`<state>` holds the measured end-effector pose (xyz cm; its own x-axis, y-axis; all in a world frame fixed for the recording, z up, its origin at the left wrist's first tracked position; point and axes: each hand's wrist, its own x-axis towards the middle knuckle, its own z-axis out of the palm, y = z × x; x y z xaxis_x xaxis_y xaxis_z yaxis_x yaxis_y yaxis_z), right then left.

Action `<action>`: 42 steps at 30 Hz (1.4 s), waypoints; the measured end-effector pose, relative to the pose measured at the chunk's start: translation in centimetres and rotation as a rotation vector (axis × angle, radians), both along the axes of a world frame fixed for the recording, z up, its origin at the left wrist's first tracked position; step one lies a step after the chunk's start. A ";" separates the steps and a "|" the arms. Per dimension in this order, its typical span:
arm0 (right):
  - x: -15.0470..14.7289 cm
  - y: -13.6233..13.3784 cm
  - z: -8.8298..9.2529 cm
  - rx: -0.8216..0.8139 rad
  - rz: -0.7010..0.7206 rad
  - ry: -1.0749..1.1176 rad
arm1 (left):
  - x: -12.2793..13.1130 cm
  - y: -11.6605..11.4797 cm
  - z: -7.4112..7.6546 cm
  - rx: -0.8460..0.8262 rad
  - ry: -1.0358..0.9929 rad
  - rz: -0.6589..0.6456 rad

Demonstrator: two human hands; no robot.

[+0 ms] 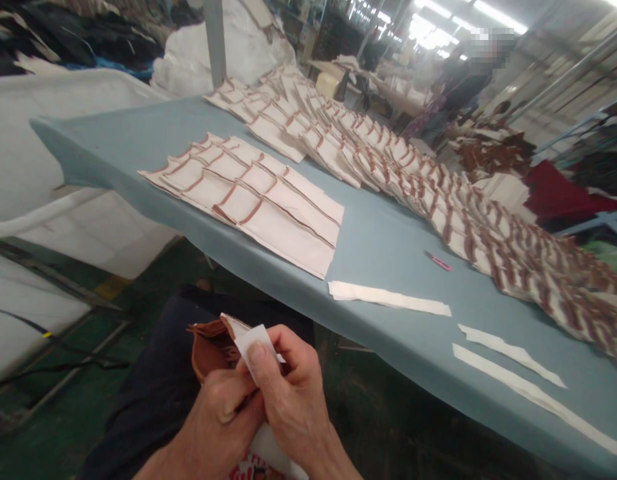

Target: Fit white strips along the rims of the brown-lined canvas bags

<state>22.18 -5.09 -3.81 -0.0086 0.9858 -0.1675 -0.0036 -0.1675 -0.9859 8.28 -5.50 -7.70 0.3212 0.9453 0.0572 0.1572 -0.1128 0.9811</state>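
The desk [383, 247] runs slantwise through my view, beyond the hands, and along its far side I see a long overlapping row [418, 193] of cream panels with brown bands. A smaller stack [238, 187] of similar panels lies by the near edge; to its right, one white strip [388, 298] and then two more strips [533, 395] follow that edge. Off the desk, over the lap, the left hand [223, 407] has its fingers curled tight on the brown piece [206, 353], which gapes open above and left of the knuckles; exactly where the fingertips grip it is hidden from me. The right hand [298, 387] pinches the white tab [258, 335], thumb flat on the near face, fingers behind. The relation I'd judge matters most: the tab sits at the right-hand side of the brown piece, over its pale, brown-edged border, its long axis dropping down and slightly rightward, with the right hand nearer to it. Smallest of all, a pink cutter [439, 261] lies well apart, between strips and row.
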 end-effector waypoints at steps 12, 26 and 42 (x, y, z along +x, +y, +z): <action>-1.1 -0.1 -7.8 -0.257 -0.230 0.354 | -2.7 -2.6 -0.3 -0.661 -0.120 0.270; -0.7 -0.8 -6.7 -0.024 -0.070 -0.207 | -4.1 0.1 -0.9 -0.413 0.208 0.107; 1.0 -0.8 1.7 -0.007 -0.036 -0.193 | -4.6 2.7 2.7 -0.243 0.030 -0.021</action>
<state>23.14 -5.93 -2.06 0.0594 0.9838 -0.1693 0.1798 -0.1774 -0.9676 3.70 -2.85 -4.97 0.3390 0.9232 -0.1809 0.1864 0.1225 0.9748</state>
